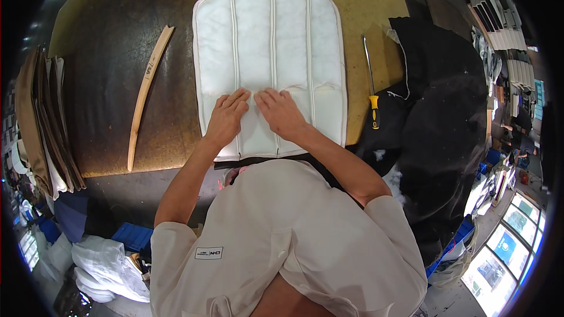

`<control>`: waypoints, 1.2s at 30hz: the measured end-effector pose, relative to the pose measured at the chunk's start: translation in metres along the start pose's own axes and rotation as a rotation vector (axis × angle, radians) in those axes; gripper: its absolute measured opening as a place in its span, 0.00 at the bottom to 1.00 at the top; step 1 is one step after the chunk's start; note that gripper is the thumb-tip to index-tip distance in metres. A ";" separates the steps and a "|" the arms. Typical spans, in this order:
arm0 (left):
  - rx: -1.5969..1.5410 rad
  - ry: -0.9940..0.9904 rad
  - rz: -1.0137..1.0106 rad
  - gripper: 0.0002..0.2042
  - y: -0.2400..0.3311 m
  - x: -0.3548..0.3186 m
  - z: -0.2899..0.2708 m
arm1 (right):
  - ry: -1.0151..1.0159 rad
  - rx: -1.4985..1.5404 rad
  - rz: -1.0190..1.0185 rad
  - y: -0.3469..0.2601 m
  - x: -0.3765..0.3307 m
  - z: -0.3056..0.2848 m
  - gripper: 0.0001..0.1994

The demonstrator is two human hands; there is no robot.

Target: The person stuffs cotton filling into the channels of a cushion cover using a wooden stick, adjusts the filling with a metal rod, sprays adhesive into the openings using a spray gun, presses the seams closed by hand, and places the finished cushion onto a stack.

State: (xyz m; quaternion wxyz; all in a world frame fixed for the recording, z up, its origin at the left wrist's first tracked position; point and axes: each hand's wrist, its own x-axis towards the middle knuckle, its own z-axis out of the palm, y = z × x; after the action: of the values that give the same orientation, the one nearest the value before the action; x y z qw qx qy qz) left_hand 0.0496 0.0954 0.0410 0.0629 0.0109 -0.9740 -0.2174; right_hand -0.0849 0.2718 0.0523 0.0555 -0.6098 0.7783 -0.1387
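A white padded panel with a rounded far end lies on the table, split into long channels by raised lengthwise seams. Soft white wadding fills the channels, and a crosswise edge in it runs near my fingertips. My left hand rests on the panel's nearer half, fingers stretched forward and pressed to the surface. Beside it, close but apart, my right hand lies palm down over a middle channel with its fingers slightly bent. Neither hand visibly grips anything; the undersides of the fingers are hidden.
A curved wooden strip lies left on the brown table. To the right are a screwdriver with a yellow and black handle and a heap of black fabric hanging over the near edge. Folded brown cloths hang at the left edge.
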 end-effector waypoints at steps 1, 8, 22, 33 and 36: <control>0.002 0.003 0.002 0.09 0.000 0.000 0.001 | 0.026 -0.062 -0.049 -0.001 0.001 0.002 0.25; 0.032 0.046 -0.067 0.10 0.017 0.005 0.000 | 0.242 0.217 0.151 0.028 -0.029 -0.003 0.14; -0.297 0.161 -0.199 0.08 0.063 0.088 0.026 | 0.142 -0.092 0.227 0.091 -0.034 -0.004 0.01; -0.093 0.144 -0.086 0.09 0.063 0.098 0.040 | 0.040 0.387 0.336 0.113 -0.032 -0.026 0.05; -0.062 0.142 -0.055 0.07 0.056 0.097 0.049 | 0.040 0.375 0.324 0.113 -0.031 -0.026 0.05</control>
State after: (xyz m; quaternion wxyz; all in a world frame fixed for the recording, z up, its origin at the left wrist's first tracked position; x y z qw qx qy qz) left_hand -0.0529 0.1624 0.0321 0.1263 0.0511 -0.9592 -0.2477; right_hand -0.1890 0.3303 0.0425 0.1740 -0.4532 0.8275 -0.2820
